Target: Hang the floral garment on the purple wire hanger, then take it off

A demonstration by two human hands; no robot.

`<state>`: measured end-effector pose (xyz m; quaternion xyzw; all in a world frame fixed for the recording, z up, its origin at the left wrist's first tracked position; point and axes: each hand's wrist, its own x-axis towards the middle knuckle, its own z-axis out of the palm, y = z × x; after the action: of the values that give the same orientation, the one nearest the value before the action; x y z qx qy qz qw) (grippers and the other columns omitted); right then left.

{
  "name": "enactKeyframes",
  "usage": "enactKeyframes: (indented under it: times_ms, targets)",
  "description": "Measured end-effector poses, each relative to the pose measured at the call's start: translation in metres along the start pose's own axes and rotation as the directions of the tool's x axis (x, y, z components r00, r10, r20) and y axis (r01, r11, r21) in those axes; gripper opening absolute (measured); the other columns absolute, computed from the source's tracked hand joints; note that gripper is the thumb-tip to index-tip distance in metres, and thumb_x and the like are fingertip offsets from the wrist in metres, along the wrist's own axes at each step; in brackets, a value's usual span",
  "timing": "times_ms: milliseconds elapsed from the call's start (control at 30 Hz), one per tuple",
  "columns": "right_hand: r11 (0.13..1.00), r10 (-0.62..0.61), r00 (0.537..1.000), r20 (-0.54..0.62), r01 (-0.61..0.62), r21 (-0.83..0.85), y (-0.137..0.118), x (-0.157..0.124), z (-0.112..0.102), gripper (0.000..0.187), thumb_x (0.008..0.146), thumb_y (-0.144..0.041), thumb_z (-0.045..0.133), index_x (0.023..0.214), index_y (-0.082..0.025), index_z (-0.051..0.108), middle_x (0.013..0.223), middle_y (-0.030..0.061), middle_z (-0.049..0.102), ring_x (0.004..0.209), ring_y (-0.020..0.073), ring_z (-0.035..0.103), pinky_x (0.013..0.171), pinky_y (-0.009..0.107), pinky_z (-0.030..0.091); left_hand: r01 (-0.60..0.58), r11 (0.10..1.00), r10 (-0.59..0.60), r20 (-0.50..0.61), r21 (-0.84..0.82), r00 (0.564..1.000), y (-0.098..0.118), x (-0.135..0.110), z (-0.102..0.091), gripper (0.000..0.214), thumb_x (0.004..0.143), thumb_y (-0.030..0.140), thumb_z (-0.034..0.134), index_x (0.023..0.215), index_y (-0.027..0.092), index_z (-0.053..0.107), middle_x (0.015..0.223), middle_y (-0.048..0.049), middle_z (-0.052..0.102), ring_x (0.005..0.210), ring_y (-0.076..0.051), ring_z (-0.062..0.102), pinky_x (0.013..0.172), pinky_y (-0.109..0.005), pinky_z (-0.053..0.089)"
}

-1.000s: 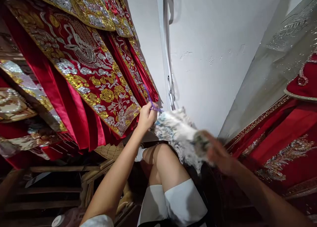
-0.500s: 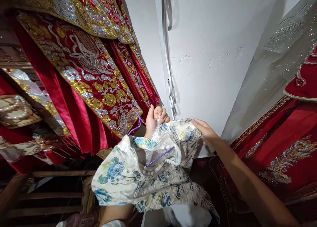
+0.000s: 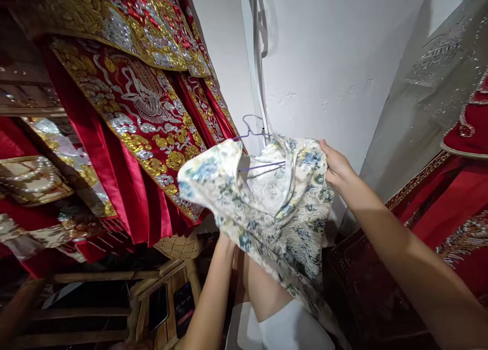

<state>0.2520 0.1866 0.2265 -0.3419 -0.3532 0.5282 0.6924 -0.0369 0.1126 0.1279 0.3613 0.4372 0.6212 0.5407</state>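
Observation:
A cream top with blue and green flowers (image 3: pixel 263 223) hangs on a thin purple hanger (image 3: pixel 249 132), whose hook points up and whose bar shows through the neckline. My right hand (image 3: pixel 337 168) pinches the edge of its right shoulder or sleeve between thumb and fingers. From below, my left hand (image 3: pixel 227 239) reaches behind the cloth at the left side. Only the wrist and forearm show there, and the fingers are hidden.
Red gowns with gold and silver embroidery (image 3: pixel 152 111) hang on the left. Another red beaded gown (image 3: pixel 457 197) is at the right. A white wall (image 3: pixel 324 50) stands ahead. Two phones, one a dark phone (image 3: pixel 184 309), lie on a bamboo seat (image 3: pixel 168 289) at lower left.
My left hand has come out of the neckline and gone beneath the left side of the top. The top and hanger are now higher and further right, with my right hand still gripping.

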Motion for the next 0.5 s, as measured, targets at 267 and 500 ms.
enactKeyframes:
  times_ms: [267, 500]
  targets:
    - [0.982, -0.151, 0.979, -0.14, 0.133, -0.134, 0.044, -0.042, -0.074, 0.036, 0.089, -0.055, 0.07, 0.103, -0.021, 0.071, 0.1, 0.0097, 0.078, 0.102, 0.029, 0.074, 0.086, 0.044, 0.062, -0.013, 0.998, 0.01, -0.047, -0.068, 0.999, -0.133, -0.033, -0.013, 0.068, 0.063, 0.042, 0.093, 0.122, 0.017, 0.071, 0.132, -0.0148, 0.071, 0.135, -0.035, 0.06, 0.12, -0.047, 0.04]
    - [0.869, -0.456, 0.743, -0.489, 0.255, -0.423, 0.128, -0.123, -0.095, 0.043, 0.083, -0.057, 0.065, 0.105, -0.02, 0.071, 0.113, 0.0087, 0.073, 0.109, 0.0253, 0.067, 0.088, 0.037, 0.055, -0.009, 1.0, 0.01, -0.107, 0.011, 0.994, -0.171, -0.054, -0.005, 0.056, 0.068, 0.052, 0.087, 0.11, 0.016, 0.077, 0.116, -0.0162, 0.077, 0.12, -0.039, 0.068, 0.109, -0.051, 0.052]
